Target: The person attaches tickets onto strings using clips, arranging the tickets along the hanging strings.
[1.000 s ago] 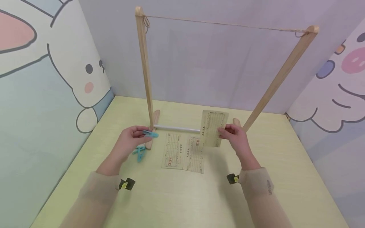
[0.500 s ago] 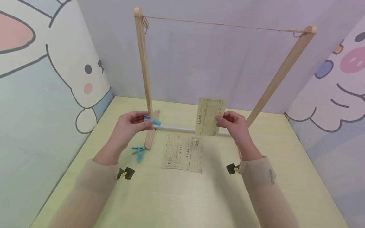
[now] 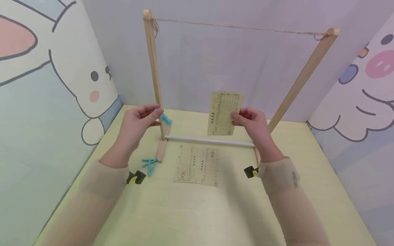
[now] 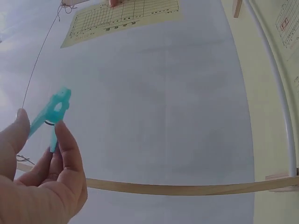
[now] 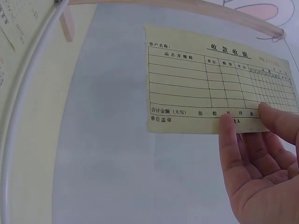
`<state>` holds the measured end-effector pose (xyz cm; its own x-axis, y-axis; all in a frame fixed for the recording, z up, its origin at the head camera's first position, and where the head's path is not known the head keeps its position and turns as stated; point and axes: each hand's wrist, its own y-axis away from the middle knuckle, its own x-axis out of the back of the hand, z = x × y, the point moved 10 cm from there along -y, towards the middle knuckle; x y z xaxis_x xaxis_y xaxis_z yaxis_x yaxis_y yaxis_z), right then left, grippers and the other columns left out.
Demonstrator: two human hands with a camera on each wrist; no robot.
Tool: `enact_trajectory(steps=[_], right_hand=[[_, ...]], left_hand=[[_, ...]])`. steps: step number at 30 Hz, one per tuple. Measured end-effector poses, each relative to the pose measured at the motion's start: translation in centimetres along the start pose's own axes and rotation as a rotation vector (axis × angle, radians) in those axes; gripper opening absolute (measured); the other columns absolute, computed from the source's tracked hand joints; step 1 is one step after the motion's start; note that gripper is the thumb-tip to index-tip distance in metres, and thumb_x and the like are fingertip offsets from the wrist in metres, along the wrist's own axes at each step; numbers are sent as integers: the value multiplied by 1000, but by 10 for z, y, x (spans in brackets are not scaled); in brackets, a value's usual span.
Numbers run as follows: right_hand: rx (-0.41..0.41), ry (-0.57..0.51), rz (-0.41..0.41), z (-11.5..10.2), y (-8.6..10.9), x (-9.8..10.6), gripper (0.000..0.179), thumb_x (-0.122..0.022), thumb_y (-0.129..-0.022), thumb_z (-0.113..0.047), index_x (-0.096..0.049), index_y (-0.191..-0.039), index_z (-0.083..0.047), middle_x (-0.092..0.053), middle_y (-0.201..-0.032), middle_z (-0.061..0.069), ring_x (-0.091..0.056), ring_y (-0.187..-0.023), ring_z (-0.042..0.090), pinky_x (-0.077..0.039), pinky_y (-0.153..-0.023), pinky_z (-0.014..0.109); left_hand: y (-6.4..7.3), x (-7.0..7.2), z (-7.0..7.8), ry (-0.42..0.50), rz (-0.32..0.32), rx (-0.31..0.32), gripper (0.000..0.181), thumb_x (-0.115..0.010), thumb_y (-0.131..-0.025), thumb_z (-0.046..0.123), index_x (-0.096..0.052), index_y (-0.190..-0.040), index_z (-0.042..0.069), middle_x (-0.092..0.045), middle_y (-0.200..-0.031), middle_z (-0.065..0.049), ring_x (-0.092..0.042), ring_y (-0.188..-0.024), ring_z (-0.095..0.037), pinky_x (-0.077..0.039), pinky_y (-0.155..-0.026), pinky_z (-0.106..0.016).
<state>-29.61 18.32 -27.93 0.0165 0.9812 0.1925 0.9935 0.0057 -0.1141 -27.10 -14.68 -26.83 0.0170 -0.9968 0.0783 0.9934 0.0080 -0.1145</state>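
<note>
My left hand [image 3: 135,128] pinches a light-blue plastic clothespin [image 3: 165,119] in front of the frame's left post. In the left wrist view, thumb and fingers squeeze the two handles of this clothespin [image 4: 58,105]. My right hand [image 3: 255,124] holds a yellowish printed receipt slip [image 3: 223,112] upright by its right edge, between thumb and fingers. Ruled columns and printed characters face the camera on that receipt slip [image 5: 187,84] in the right wrist view. Above both hands runs a thin twine line [image 3: 240,28], apart from the slip and the clothespin.
Two more receipt slips [image 3: 186,164] lie side by side on the pale yellow table [image 3: 191,212]. Blue clothespins [image 3: 150,166] lie to their left. A left wooden post [image 3: 153,61] and a right wooden post [image 3: 303,78] carry the twine; a white rod [image 3: 200,139] joins them low down.
Both hands have risen, the right lifting the receipt slip off from over the lying slips, the left raising the clothespin and tilting it. The slips on the table stay put.
</note>
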Motion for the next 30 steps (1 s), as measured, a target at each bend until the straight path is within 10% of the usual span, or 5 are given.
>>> enact_trajectory(steps=[30], right_hand=[[66,-142,-19,-86,-49,-17,27,-71,-82,-17,-67,-103,-2,-69,-94,6,-66,-82,19,-55,-68,27]], left_hand=[[-44,-17,141,57,-41,-181,37,-80,-71,11,-68,-105,5,-70,-89,1,-63,-89,-12,-45,-89,-23]])
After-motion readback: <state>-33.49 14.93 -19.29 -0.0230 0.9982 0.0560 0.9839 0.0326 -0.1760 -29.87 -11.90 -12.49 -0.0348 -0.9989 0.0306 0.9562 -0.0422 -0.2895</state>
